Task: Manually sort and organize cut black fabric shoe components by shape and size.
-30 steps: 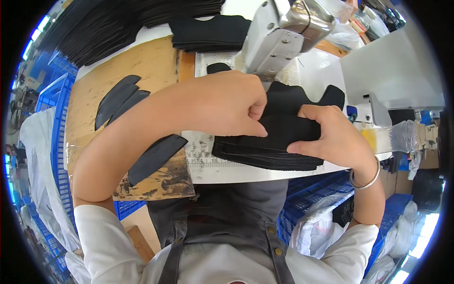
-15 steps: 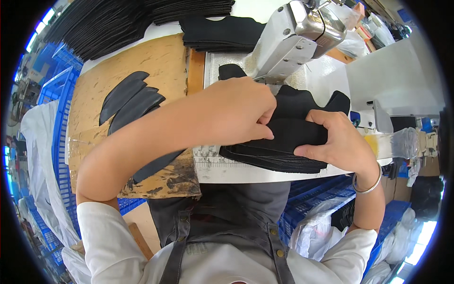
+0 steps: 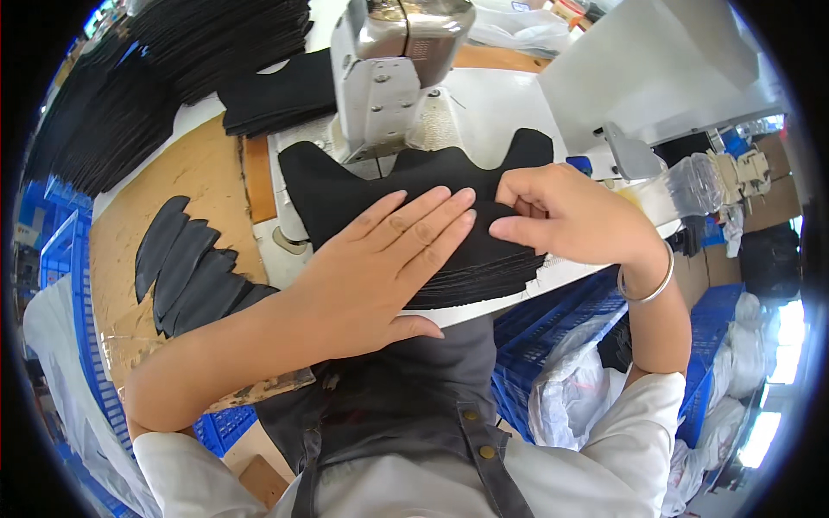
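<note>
Head view: left hand (image 3: 376,266) flat, probably steadying the black stack (image 3: 479,243); right hand (image 3: 577,212) curled at its edge; grip, I can't tell.

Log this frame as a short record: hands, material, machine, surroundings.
left hand: palm down, fingers extended across the black stack
right hand: fingers curled, thumb at the stack's right part; pinch unclear
material: layered black pieces, top outline notched
machine: metal machine head beyond the stack
left side: overlapping dark strips on a brown board
upper left: more black stacks
right wrist: bracelet
</note>
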Demonstrator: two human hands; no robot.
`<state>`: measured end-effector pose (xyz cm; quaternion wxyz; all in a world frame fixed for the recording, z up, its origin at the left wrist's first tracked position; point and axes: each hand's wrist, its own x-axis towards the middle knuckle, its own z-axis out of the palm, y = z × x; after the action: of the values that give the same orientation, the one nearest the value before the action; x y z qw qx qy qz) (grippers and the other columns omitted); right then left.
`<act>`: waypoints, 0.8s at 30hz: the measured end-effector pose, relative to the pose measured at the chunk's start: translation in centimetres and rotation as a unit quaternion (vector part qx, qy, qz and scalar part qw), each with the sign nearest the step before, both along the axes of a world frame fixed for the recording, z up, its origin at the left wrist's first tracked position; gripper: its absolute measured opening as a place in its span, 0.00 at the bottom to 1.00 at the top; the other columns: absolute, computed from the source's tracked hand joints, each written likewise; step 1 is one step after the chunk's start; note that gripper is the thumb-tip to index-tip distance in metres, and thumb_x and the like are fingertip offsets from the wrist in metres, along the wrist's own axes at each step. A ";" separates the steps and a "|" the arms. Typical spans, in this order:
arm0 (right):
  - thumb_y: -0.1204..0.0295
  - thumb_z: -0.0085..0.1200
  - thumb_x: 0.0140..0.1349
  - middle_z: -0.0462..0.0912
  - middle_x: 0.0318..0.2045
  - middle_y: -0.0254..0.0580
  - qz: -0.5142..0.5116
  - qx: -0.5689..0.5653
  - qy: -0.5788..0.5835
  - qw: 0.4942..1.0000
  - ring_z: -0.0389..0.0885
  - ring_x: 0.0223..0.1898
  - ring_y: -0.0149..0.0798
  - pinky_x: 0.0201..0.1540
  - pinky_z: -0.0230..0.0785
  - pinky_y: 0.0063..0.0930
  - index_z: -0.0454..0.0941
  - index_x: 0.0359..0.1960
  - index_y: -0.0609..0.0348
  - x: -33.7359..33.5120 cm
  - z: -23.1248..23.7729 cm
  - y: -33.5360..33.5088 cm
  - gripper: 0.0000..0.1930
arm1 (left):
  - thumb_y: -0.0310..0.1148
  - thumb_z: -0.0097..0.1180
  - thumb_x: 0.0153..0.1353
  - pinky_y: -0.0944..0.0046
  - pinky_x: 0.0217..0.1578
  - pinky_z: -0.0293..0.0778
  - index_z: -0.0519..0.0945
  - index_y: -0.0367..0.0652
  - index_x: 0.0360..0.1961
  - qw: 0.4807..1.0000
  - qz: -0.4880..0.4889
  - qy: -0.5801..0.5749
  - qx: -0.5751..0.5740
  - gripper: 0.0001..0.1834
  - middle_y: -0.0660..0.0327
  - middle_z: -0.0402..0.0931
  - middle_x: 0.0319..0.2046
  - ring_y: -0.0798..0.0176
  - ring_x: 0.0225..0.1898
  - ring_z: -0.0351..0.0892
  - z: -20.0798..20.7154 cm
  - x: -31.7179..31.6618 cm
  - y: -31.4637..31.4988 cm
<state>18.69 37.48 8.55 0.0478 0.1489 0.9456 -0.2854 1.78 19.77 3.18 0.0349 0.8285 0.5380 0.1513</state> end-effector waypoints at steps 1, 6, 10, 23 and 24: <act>0.66 0.61 0.56 0.74 0.16 0.37 -0.052 -0.089 -0.036 0.994 0.72 0.17 0.28 0.21 0.64 0.22 0.71 0.28 0.64 0.5 0.2 0.3 0.14 | 0.61 0.52 0.52 0.50 0.66 0.47 0.55 0.32 0.66 1.000 -0.001 0.010 -0.005 0.51 0.50 0.50 0.68 0.49 0.69 0.50 0.1 0.1 0.1; 0.67 0.59 0.60 0.75 0.15 0.32 -0.097 -0.157 -0.079 0.980 0.72 0.17 0.22 0.20 0.64 0.18 0.71 0.24 0.61 1.5 0.4 0.6 0.13 | 0.60 0.52 0.53 0.48 0.66 0.47 0.58 0.37 0.66 0.999 -0.023 0.027 -0.023 0.48 0.51 0.51 0.68 0.48 0.69 0.49 0.8 0.0 0.1; 0.68 0.60 0.60 0.75 0.15 0.32 -0.089 -0.147 -0.086 0.981 0.72 0.17 0.22 0.20 0.63 0.18 0.71 0.23 0.61 1.3 0.5 0.8 0.14 | 0.59 0.54 0.51 0.46 0.65 0.47 0.62 0.46 0.66 0.998 -0.037 0.025 -0.033 0.44 0.53 0.52 0.68 0.48 0.69 0.50 0.9 -0.2 0.1; 0.68 0.63 0.55 0.73 0.13 0.36 -0.032 -0.041 -0.004 0.999 0.72 0.16 0.30 0.21 0.62 0.25 0.71 0.22 0.62 1.9 -0.5 0.6 0.14 | 0.54 0.59 0.48 0.45 0.65 0.48 0.65 0.55 0.65 0.998 -0.041 0.011 -0.044 0.41 0.53 0.53 0.67 0.47 0.68 0.51 1.0 -0.1 0.2; 0.68 0.64 0.53 0.73 0.13 0.36 -0.038 -0.026 -0.006 0.999 0.72 0.16 0.32 0.21 0.62 0.26 0.71 0.22 0.62 1.9 -0.5 0.5 0.14 | 0.54 0.59 0.48 0.45 0.65 0.48 0.64 0.55 0.65 0.998 -0.041 0.012 -0.047 0.41 0.54 0.53 0.67 0.47 0.68 0.51 1.0 -0.1 0.3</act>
<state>20.58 37.96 8.07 0.0463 0.1855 0.9311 -0.3107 1.67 20.05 4.15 0.0734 0.8490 0.5106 0.1144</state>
